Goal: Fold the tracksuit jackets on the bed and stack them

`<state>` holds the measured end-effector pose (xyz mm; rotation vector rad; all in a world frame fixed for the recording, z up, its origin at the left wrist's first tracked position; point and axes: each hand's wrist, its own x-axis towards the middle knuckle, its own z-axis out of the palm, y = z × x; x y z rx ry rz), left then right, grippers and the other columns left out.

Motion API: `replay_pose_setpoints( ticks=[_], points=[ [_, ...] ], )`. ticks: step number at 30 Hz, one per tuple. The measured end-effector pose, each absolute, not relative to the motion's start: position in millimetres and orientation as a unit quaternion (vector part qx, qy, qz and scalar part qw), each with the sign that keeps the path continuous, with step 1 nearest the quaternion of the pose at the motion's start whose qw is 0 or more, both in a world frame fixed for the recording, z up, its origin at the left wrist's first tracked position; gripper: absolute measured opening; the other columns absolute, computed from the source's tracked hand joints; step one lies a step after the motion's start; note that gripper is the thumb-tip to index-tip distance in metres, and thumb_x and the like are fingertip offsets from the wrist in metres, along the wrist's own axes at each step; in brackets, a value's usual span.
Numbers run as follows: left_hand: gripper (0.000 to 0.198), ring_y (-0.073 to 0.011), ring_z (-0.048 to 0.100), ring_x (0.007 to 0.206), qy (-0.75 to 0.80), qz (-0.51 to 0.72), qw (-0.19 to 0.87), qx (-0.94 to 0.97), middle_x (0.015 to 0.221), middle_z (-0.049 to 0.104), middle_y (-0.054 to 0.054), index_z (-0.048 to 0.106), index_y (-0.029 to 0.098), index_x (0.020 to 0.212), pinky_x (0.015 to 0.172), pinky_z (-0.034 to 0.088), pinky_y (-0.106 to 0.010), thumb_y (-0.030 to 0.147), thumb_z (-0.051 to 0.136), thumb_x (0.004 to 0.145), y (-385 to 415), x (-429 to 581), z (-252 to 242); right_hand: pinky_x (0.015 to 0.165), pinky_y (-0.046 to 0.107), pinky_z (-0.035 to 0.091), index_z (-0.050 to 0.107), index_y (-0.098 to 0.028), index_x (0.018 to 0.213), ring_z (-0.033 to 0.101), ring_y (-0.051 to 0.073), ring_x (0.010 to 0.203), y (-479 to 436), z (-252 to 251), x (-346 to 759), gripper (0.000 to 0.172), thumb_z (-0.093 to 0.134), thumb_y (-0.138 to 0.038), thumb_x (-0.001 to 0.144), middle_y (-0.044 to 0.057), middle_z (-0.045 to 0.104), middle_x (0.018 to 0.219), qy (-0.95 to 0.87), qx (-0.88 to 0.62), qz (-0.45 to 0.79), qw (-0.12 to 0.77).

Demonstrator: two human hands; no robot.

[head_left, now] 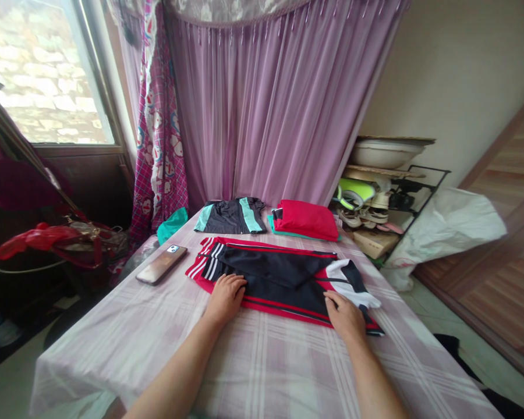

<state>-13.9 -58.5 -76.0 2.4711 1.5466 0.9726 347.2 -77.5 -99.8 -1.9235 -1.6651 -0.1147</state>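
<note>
In the head view, a dark navy jacket [262, 267] with red edging and a white panel lies partly folded in front of me. Its white-striped cuffs point left, on top of red cloth with white stripes. My left hand [227, 297] rests on the jacket's near left part, with the fingers stretched over the fabric. At the near right, my right hand [346, 317] touches the jacket beside its white panel [347, 285]. Its fingers lie on the cloth, partly turned from view. Neither hand lifts the garment.
A phone [162, 265] lies left of the jacket on the checked tablecloth [262, 372]. Behind are a folded black-and-teal garment [231, 215] and a red folded pile [308, 219]. A shoe rack [375, 215] and white sack [445, 233] stand right of the table; purple curtains [262, 105] hang behind.
</note>
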Motion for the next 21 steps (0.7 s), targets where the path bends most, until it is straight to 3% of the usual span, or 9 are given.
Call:
replay_pose_setpoints(
  ticks=[6, 11, 14, 18, 21],
  points=[
    [0.025, -0.0244, 0.065, 0.113, 0.492, 0.332, 0.036, 0.804, 0.117, 0.072, -0.008, 0.071, 0.024, 0.107, 0.107, 0.043, -0.049, 0.024, 0.052, 0.091, -57, -12, -79, 0.086, 0.032, 0.053, 0.077, -0.026, 0.096, 0.069, 0.023, 0.100, -77, -101, 348, 0.034, 0.045, -0.030, 0.084, 0.004, 0.076, 0.108, -0.627, -0.714, -0.049, 0.307],
    [0.029, -0.0199, 0.068, 0.101, 0.499, 0.435, 0.019, 0.749, 0.106, 0.075, -0.007, 0.070, 0.024, 0.103, 0.093, 0.053, -0.037, 0.023, 0.043, 0.093, -50, -24, -78, 0.087, 0.034, 0.053, 0.077, -0.025, 0.096, 0.069, 0.023, 0.101, -78, -101, 347, 0.035, 0.044, -0.030, 0.084, 0.005, 0.075, 0.109, -0.624, -0.716, -0.050, 0.308],
    [0.028, -0.0217, 0.068, 0.100, 0.569, 0.476, -0.022, 0.670, 0.106, 0.074, -0.007, 0.068, 0.023, 0.106, 0.091, 0.053, -0.037, 0.025, 0.045, 0.091, -44, -51, -73, 0.087, 0.034, 0.053, 0.077, -0.026, 0.095, 0.069, 0.023, 0.101, -78, -100, 347, 0.035, 0.045, -0.030, 0.084, 0.005, 0.076, 0.108, -0.622, -0.719, -0.051, 0.305],
    [0.035, -0.0284, 0.063, 0.110, 0.694, 0.409, -0.059, 0.589, 0.117, 0.071, -0.011, 0.066, 0.019, 0.116, 0.096, 0.048, -0.042, 0.033, 0.049, 0.089, -41, -97, -66, 0.088, 0.034, 0.053, 0.077, -0.026, 0.097, 0.069, 0.023, 0.101, -78, -99, 346, 0.034, 0.046, -0.030, 0.083, 0.005, 0.075, 0.109, -0.616, -0.726, -0.041, 0.303],
    [0.042, -0.0311, 0.064, 0.108, 0.762, 0.334, -0.028, 0.554, 0.112, 0.073, -0.014, 0.064, 0.016, 0.122, 0.094, 0.048, -0.043, 0.039, 0.048, 0.090, -40, -118, -65, 0.089, 0.034, 0.052, 0.077, -0.025, 0.097, 0.069, 0.024, 0.102, -78, -97, 345, 0.034, 0.046, -0.029, 0.083, 0.006, 0.075, 0.110, -0.613, -0.728, -0.034, 0.304]
  ],
)
